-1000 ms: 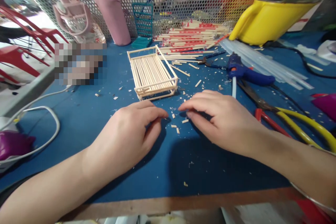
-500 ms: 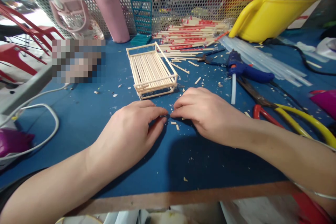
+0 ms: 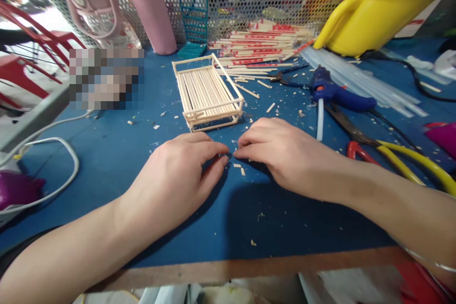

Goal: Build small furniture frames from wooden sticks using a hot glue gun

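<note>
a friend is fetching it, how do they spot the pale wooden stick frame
On the blue tabletop, look just beyond the bare left hand. The pale, bed-shaped wooden stick frame sits there. Unlike the loose red-marked wooden sticks heaped behind it, its sticks are joined into one slatted platform with rails.

Bare left hand (image 3: 178, 166) and right hand (image 3: 292, 156), dark sleeve edge (image 3: 9, 257) beside left forearm (image 3: 81, 242), thin silvery band (image 3: 425, 260) across right forearm (image 3: 377, 190).
</note>
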`<state>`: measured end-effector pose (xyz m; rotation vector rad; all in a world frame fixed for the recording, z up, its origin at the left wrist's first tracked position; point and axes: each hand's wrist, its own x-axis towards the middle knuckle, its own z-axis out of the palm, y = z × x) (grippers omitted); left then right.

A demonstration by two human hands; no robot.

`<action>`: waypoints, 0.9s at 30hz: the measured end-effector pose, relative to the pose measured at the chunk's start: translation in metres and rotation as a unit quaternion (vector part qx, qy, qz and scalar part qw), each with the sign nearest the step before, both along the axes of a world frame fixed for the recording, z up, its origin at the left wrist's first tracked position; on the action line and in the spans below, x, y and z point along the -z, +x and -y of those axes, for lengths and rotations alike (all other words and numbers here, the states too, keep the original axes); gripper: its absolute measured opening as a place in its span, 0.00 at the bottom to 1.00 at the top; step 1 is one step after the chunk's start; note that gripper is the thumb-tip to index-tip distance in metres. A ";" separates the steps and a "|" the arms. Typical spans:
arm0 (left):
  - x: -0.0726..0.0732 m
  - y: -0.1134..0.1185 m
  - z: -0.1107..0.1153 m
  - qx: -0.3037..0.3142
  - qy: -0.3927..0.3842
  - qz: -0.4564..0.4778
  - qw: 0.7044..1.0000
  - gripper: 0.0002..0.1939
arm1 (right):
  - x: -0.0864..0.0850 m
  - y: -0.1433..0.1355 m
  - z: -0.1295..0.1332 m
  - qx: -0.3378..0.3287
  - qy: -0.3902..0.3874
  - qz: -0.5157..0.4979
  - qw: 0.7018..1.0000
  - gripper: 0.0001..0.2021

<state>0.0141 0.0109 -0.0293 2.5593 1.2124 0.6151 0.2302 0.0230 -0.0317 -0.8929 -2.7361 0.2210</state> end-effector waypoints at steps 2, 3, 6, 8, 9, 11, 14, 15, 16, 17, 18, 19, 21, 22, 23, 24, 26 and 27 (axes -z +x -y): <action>0.000 0.000 0.000 -0.003 0.000 0.004 1.000 0.11 | -0.001 0.001 0.001 -0.004 -0.007 -0.005 1.000 0.18; -0.001 -0.001 0.001 -0.005 -0.002 0.005 1.000 0.11 | -0.002 0.001 0.001 -0.001 -0.009 -0.011 1.000 0.18; -0.001 -0.001 0.001 -0.011 -0.002 0.007 1.000 0.10 | -0.004 0.000 -0.001 0.027 -0.001 -0.027 0.999 0.15; -0.001 -0.001 0.001 -0.011 -0.006 0.007 1.000 0.10 | -0.005 -0.001 -0.002 0.040 0.003 -0.019 0.999 0.13; -0.001 -0.001 0.001 -0.011 -0.007 0.006 1.000 0.10 | -0.005 -0.001 -0.003 0.042 0.002 -0.011 0.999 0.12; 0.000 0.000 0.001 -0.009 -0.009 0.007 1.000 0.10 | -0.005 -0.002 -0.004 0.041 0.001 0.001 0.999 0.12; -0.001 0.000 0.001 -0.009 -0.008 0.011 1.000 0.10 | -0.005 -0.003 -0.003 0.050 -0.003 0.012 0.999 0.12; -0.001 0.000 0.001 -0.009 -0.010 0.011 1.000 0.10 | -0.006 -0.004 -0.003 0.054 -0.007 0.015 0.998 0.12; -0.001 0.000 0.001 -0.007 -0.010 0.011 1.000 0.10 | -0.006 -0.004 -0.003 0.058 -0.011 0.017 0.998 0.12; -0.001 0.000 0.001 -0.004 -0.010 0.009 1.000 0.10 | -0.007 -0.004 -0.003 0.062 -0.015 0.018 0.998 0.12; 0.000 0.000 0.001 -0.001 -0.008 0.006 1.000 0.10 | -0.007 -0.004 -0.002 0.066 -0.019 0.019 0.997 0.12; 0.000 0.000 0.002 0.003 -0.006 0.002 1.000 0.09 | -0.007 -0.005 -0.002 0.067 -0.023 0.019 0.997 0.11; 0.002 0.001 0.002 0.008 -0.002 -0.005 1.000 0.09 | -0.008 -0.006 -0.002 0.071 -0.031 0.019 0.997 0.11; 0.003 0.001 0.002 0.009 -0.003 -0.010 1.000 0.09 | -0.008 -0.006 -0.002 0.071 -0.035 0.019 0.997 0.10; 0.004 0.002 0.003 0.012 -0.005 -0.014 1.000 0.09 | -0.008 -0.006 -0.002 0.072 -0.038 0.019 0.997 0.10; 0.005 0.003 0.003 0.015 -0.005 -0.018 1.000 0.09 | -0.008 -0.006 -0.002 0.072 -0.040 0.018 0.996 0.10; 0.007 0.004 0.003 0.021 -0.008 -0.022 1.000 0.09 | -0.008 -0.006 -0.002 0.073 -0.045 0.016 0.996 0.10; 0.008 0.005 0.003 0.022 -0.009 -0.023 0.999 0.09 | -0.008 -0.006 -0.002 0.073 -0.048 0.016 0.996 0.09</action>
